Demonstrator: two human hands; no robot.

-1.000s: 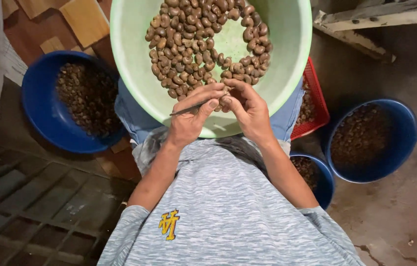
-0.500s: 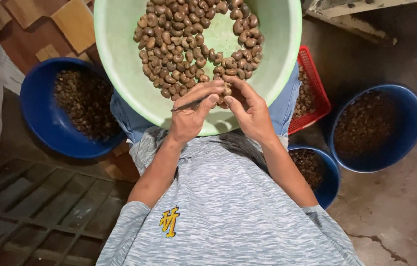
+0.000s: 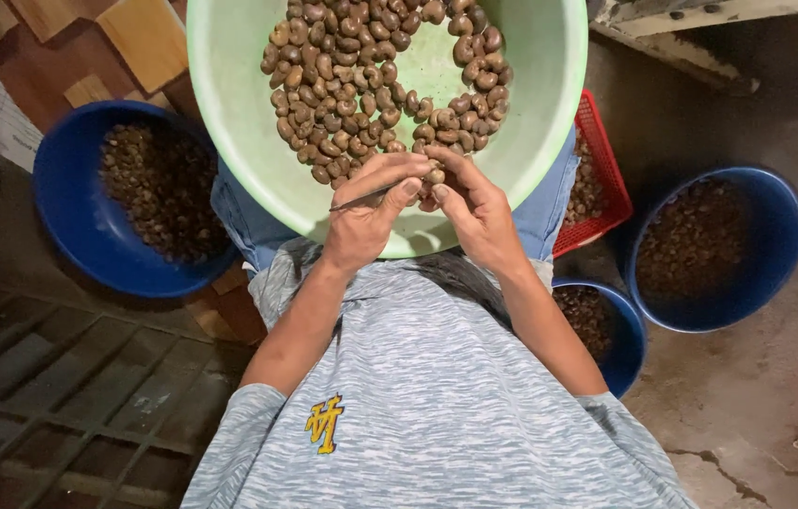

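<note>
- A single cashew nut (image 3: 434,176) is pinched in the right hand (image 3: 474,212), at the green basin's (image 3: 550,113) six-o'clock rim.
- A thin metal pick (image 3: 361,198) is gripped by the left hand (image 3: 371,221); its tip is best kept shallow, sparing the kernel.

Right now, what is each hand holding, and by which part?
The left hand pinches a thin metal pick near its front end, between thumb and fingers. The right hand grips one nut by its sides at the fingertips, over the green basin.

My one camera sits on the head, facing straight down. It looks closely onto the lap, green bowl (image 3: 550,113) and floor (image 3: 757,415).
</note>
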